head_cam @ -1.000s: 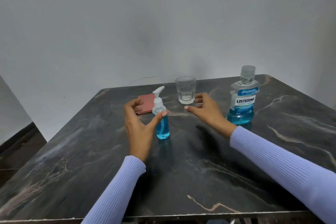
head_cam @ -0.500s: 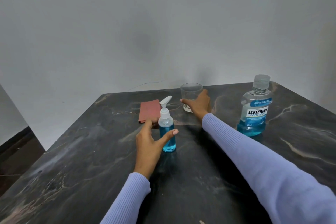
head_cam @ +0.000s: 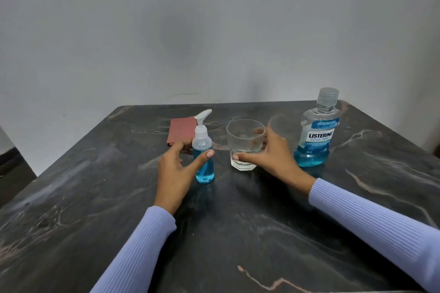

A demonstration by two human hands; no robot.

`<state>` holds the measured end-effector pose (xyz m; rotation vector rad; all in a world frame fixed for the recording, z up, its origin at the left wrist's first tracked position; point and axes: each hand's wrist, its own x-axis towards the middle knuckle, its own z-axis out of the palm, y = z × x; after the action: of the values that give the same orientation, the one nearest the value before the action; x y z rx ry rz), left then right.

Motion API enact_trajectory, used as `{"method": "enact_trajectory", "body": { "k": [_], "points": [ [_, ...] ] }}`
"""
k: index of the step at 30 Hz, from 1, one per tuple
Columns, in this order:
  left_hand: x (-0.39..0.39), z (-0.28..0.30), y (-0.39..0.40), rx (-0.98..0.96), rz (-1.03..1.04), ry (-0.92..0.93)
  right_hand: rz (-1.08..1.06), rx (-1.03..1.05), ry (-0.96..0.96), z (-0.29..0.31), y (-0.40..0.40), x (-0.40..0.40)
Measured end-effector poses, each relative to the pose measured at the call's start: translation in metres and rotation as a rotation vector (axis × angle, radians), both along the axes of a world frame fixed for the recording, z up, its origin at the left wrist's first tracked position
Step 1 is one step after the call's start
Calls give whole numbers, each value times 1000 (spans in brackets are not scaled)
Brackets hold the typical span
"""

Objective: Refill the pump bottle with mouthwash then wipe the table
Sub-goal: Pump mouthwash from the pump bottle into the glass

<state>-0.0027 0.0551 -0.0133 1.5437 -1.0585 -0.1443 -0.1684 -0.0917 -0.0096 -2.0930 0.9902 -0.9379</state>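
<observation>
So the person is sitting at a dark marble table (head_cam: 238,233), both arms in ribbed lilac sleeves (head_cam: 371,219). The right hand (head_cam: 271,157) is gripping a clear glass tumbler (head_cam: 245,144), thumb pressing on the near side low down and fingers curling round the far side, glass sitting between the two bottles. The left hand (head_cam: 176,169) is cupping around the little pump bottle (head_cam: 203,157), thumb touching the front of it, fingers spread loosely behind; can't really tell if they're touching it. The pump bottle is standing upright mid-table, blue liquid filling most of it, white pump head on. The mouthwash bottle (head_cam: 314,131) is standing off to the right, cap on, blue liquid only filling the bottom part. A folded reddish cloth (head_cam: 182,129) is lying flat just behind the pump bottle.
</observation>
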Motion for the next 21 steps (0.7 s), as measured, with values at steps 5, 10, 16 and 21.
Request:
{"method": "enact_trajectory", "body": {
  "k": [5, 10, 16, 21],
  "points": [
    [0, 0, 1, 2, 17, 5, 71, 58, -53, -2, 16, -12],
    [-4, 3, 1, -9, 42, 42, 111, 95, -78, 2, 19, -1],
    [-5, 13, 11, 66, -1, 77, 158, 183, -71, 8, 23, -9],
    [-15, 19, 25, 106, -61, 108, 29, -119, -108, 16, 47, -42]
  ]
}}
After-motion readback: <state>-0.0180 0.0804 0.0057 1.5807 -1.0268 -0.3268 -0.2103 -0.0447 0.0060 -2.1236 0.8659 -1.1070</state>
